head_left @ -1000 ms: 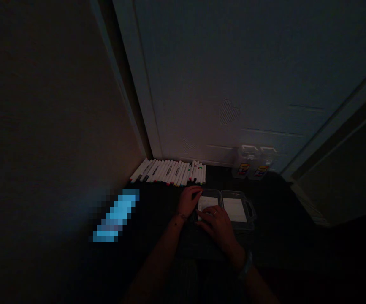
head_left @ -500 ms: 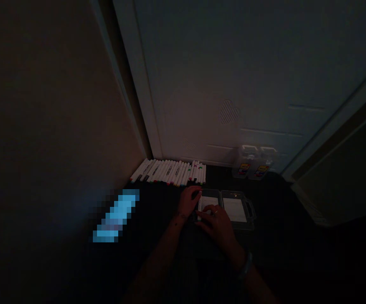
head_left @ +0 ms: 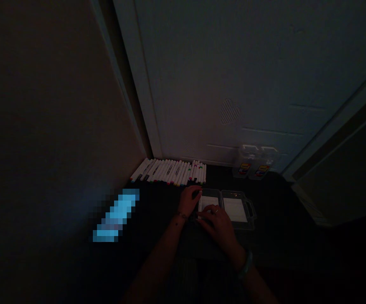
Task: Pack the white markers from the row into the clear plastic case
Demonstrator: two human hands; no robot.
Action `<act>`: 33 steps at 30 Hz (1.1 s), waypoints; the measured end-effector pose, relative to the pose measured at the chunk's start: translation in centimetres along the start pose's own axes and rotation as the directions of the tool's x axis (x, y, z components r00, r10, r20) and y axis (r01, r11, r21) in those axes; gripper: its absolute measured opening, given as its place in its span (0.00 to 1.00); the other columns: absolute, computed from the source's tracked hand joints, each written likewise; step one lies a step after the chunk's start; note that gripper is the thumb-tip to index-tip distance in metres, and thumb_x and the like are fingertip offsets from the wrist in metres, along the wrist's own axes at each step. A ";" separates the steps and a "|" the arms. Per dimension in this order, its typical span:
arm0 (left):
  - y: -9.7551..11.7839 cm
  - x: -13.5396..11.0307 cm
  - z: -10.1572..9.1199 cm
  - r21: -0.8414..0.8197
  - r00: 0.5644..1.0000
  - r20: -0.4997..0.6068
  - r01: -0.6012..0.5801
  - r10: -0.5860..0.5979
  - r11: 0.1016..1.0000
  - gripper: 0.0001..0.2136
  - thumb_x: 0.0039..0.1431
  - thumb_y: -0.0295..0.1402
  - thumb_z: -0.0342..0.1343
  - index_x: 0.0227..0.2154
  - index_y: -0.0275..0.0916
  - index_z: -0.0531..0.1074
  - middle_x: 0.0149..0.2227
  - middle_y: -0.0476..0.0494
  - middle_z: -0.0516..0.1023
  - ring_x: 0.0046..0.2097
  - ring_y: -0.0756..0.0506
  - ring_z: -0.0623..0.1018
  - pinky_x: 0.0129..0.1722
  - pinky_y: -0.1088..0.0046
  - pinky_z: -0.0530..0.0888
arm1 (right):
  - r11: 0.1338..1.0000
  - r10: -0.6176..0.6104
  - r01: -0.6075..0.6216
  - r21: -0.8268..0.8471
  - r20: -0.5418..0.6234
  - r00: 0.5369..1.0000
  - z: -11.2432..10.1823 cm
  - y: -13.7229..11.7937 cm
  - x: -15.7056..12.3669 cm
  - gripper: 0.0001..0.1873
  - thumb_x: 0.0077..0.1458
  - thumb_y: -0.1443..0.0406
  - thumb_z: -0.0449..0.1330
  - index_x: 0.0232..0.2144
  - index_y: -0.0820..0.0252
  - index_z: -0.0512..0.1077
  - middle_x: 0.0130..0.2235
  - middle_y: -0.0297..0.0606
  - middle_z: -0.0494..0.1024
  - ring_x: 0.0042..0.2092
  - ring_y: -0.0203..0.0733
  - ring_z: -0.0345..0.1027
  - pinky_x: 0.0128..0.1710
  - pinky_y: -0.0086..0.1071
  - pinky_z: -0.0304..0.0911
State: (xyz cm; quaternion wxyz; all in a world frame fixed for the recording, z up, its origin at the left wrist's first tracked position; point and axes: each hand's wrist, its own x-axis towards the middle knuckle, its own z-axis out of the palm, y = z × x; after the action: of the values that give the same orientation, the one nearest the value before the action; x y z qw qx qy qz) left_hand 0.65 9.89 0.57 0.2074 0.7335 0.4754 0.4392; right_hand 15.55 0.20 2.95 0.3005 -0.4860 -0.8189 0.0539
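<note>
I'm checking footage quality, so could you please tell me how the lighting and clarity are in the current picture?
Head view: light is very low, lower right corner nearly black; head view: brightest area is a pixelated blue patch; head view: white markers stand out, but the left hand, right hand and clear case are dim, finger contact hard to judge.

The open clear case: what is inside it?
The case shows white sheets in both halves and apparently a marker at left. Parts under the left hand and right hand are hidden.
</note>
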 end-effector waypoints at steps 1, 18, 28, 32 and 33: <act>0.0 0.0 0.0 0.000 1.000 -0.001 0.000 0.000 1.000 0.08 0.57 0.31 0.52 0.37 0.41 0.74 0.43 0.45 0.76 0.47 0.46 0.73 0.50 0.65 0.68 | 1.000 0.005 -0.005 0.003 -0.002 1.000 0.0 0.0 0.0 0.11 0.57 0.59 0.56 0.43 0.47 0.73 0.40 0.37 0.72 0.42 0.41 0.65 0.42 0.36 0.62; 0.0 0.0 0.0 0.011 1.000 0.007 -0.001 0.001 1.000 0.08 0.58 0.31 0.51 0.38 0.42 0.73 0.43 0.45 0.76 0.47 0.46 0.73 0.50 0.65 0.68 | 0.999 0.022 -0.022 0.030 0.006 1.000 0.7 0.6 0.0 0.10 0.57 0.61 0.56 0.40 0.48 0.74 0.39 0.36 0.72 0.40 0.41 0.66 0.41 0.35 0.62; 0.1 0.0 0.0 0.019 1.000 0.011 0.011 -0.011 1.000 0.08 0.57 0.31 0.51 0.38 0.41 0.73 0.43 0.45 0.76 0.47 0.46 0.73 0.50 0.65 0.68 | 1.000 0.021 -0.021 0.008 -0.007 1.000 0.5 0.4 0.0 0.09 0.56 0.59 0.56 0.40 0.48 0.74 0.38 0.35 0.73 0.41 0.40 0.66 0.42 0.35 0.61; -0.1 0.0 0.1 0.015 1.000 0.012 -0.001 0.000 1.000 0.08 0.57 0.30 0.52 0.38 0.41 0.73 0.44 0.45 0.76 0.47 0.46 0.73 0.51 0.64 0.67 | 0.999 0.035 -0.035 0.035 0.008 0.999 0.5 0.4 0.1 0.09 0.56 0.60 0.57 0.39 0.48 0.74 0.38 0.35 0.73 0.41 0.40 0.66 0.41 0.34 0.61; -0.1 0.0 0.1 0.013 1.000 0.008 -0.006 0.006 1.000 0.08 0.57 0.30 0.52 0.38 0.41 0.73 0.44 0.45 0.75 0.47 0.46 0.73 0.51 0.64 0.67 | 0.998 0.038 -0.038 0.039 0.012 0.999 0.4 0.4 0.1 0.09 0.56 0.60 0.57 0.39 0.48 0.74 0.38 0.35 0.73 0.41 0.40 0.66 0.41 0.34 0.61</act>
State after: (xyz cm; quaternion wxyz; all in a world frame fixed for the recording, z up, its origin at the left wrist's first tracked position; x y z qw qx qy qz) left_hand 0.66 9.98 0.45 0.2032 0.7382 0.4752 0.4336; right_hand 15.59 0.56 2.46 0.3043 -0.4952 -0.8099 0.0786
